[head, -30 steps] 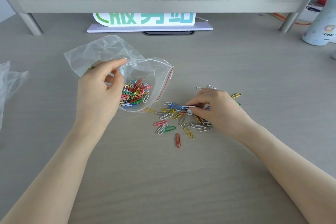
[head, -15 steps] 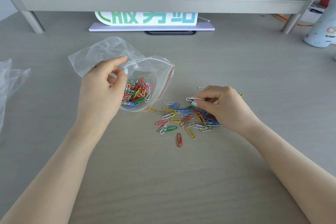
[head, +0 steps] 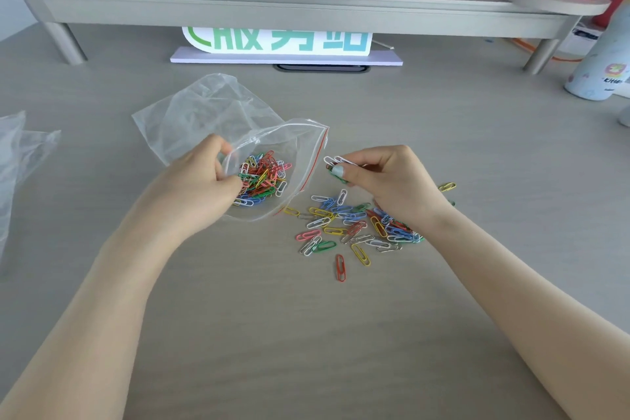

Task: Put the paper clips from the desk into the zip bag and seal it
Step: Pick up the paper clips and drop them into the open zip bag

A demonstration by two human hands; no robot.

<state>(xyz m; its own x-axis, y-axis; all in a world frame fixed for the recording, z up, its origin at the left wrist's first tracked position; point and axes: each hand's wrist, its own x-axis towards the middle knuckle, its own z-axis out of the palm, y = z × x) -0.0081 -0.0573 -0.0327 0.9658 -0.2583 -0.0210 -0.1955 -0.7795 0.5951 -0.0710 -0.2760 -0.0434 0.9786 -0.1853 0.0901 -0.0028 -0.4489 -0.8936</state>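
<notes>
Right hand lifted off the loose pile since a second ago, now raised just beside the mouth of the zip bag; thumb and fingertips pinching a small bunch of paper clips, white ones plus at least one green; half a second ago lower and nearer the pile, so carry toward bag under way, release not yet made. Left hand unchanged in place; fingers curled round the near rim of the bag, holding the mouth agape; red zip strip visible along the open edge, unsealed. Heap of coloured clips already inside bag. Scatter of clips on the desk, just right of the bag; several more trips likely. Second clear bag at far left, untouched.
</notes>
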